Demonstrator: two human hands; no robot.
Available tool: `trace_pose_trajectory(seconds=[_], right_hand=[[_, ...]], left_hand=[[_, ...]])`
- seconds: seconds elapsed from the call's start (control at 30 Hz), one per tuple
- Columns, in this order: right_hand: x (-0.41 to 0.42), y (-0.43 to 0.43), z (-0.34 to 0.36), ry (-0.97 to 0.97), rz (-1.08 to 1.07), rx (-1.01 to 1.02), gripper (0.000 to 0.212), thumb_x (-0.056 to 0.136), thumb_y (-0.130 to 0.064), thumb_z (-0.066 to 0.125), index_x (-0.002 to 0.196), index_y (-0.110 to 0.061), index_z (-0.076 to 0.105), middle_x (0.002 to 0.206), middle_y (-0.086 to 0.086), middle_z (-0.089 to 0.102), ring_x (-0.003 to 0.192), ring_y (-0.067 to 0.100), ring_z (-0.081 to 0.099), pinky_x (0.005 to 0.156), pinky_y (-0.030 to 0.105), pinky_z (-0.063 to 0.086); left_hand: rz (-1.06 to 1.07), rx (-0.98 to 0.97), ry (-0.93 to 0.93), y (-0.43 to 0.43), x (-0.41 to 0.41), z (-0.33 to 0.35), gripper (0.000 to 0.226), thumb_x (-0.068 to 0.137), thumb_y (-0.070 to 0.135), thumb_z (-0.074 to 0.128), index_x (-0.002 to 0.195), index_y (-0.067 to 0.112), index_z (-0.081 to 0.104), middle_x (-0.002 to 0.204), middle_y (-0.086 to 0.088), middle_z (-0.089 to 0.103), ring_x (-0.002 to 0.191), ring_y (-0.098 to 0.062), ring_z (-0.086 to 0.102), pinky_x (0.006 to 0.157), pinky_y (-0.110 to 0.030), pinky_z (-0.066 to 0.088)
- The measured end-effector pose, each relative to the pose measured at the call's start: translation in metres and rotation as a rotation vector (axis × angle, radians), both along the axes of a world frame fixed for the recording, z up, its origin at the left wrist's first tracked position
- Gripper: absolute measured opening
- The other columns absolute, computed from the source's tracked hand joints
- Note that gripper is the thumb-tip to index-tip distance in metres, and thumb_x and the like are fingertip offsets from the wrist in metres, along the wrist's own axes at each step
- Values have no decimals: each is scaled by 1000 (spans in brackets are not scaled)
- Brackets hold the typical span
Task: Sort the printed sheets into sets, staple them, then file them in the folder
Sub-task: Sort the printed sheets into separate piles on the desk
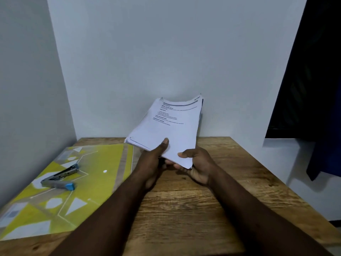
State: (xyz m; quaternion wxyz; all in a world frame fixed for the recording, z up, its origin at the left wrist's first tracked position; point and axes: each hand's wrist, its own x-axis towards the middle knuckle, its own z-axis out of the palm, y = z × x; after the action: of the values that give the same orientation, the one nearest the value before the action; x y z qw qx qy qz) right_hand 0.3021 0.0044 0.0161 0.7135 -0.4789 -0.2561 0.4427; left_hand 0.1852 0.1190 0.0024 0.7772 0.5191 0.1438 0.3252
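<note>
A stack of printed sheets (166, 126) is held up above the far middle of the wooden table (193, 204), tilted away from me with text on the top page. My left hand (153, 159) grips its near edge, thumb on top. My right hand (197, 163) holds the near right corner, thumb on top and fingers beneath. A yellow patterned folder (88, 182) lies flat on the left of the table. On the folder rests a grey stapler (59, 178) with blue ends.
Pale walls close in the table at the back and left. A dark cloth (317, 89) hangs at the right, beyond the table's right edge. Bare wood shows in front of and to the right of my arms.
</note>
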Motion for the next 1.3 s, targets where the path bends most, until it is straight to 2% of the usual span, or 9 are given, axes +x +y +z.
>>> trace_pose_trajectory(seconds=[0.17, 0.3, 0.47, 0.6, 0.8, 0.93, 1.1, 1.23, 1.3], right_hand=[[-4, 7, -8, -173, 52, 16, 37, 100, 1, 58, 137, -3, 57, 119, 28, 74, 101, 47, 75, 74, 43, 65], [2, 11, -8, -302, -18, 1, 39, 98, -4, 67, 136, -10, 62, 123, 15, 76, 111, 40, 73, 92, 60, 60], [27, -5, 1, -224, -176, 73, 38, 96, -5, 68, 134, -4, 64, 121, 14, 77, 109, 33, 75, 93, 52, 61], [67, -33, 15, -53, -317, 204, 47, 88, -18, 71, 132, -3, 68, 128, 16, 74, 121, 38, 69, 103, 52, 54], [110, -83, 19, 20, -137, 211, 71, 97, -53, 51, 148, -4, 58, 147, 17, 62, 132, 37, 59, 99, 51, 55], [111, -80, 19, -63, -65, 136, 54, 83, -31, 77, 128, 0, 73, 127, 20, 72, 110, 34, 74, 91, 45, 63], [116, -78, 19, -235, 50, -75, 53, 93, -6, 64, 146, -1, 58, 142, 25, 63, 126, 45, 65, 102, 58, 57], [108, -67, 14, -343, 5, -172, 43, 97, 1, 62, 140, -2, 61, 134, 23, 70, 123, 46, 67, 106, 63, 52], [101, -62, 13, -360, -57, -173, 38, 97, 1, 62, 135, -1, 65, 128, 22, 73, 118, 44, 70, 104, 61, 53]], left_hand=[[102, -88, -102, 4, 4, -3, 32, 103, 12, 64, 135, 9, 63, 122, -8, 77, 108, -33, 75, 97, -57, 55], [95, -58, -126, 23, -1, -6, 46, 100, 11, 67, 145, 9, 56, 136, -12, 70, 122, -38, 69, 106, -62, 50], [56, 197, -73, 38, -20, -1, 42, 100, 11, 68, 140, 14, 60, 137, -4, 70, 126, -30, 67, 93, -46, 59], [-7, 228, -7, 42, -32, 4, 36, 101, -2, 56, 131, 16, 62, 121, 2, 78, 108, -19, 75, 76, -29, 62], [-41, 199, 84, 58, -45, 4, 53, 86, 5, 75, 137, 16, 62, 128, -7, 75, 116, -32, 72, 89, -45, 60], [-1, 217, 105, 60, -45, 5, 44, 93, -3, 67, 130, 20, 65, 126, 4, 76, 115, -16, 71, 97, -36, 51], [-25, 278, 165, 54, -38, 5, 38, 94, -10, 63, 125, 12, 68, 121, 6, 77, 107, -8, 73, 82, -20, 53], [55, 263, 179, 50, -36, 6, 22, 91, -13, 65, 109, 0, 71, 97, 2, 81, 86, -12, 77, 66, -20, 57], [117, 288, 186, 51, -37, 5, 17, 90, -10, 69, 105, -1, 72, 95, 0, 79, 86, -17, 76, 70, -25, 55]])
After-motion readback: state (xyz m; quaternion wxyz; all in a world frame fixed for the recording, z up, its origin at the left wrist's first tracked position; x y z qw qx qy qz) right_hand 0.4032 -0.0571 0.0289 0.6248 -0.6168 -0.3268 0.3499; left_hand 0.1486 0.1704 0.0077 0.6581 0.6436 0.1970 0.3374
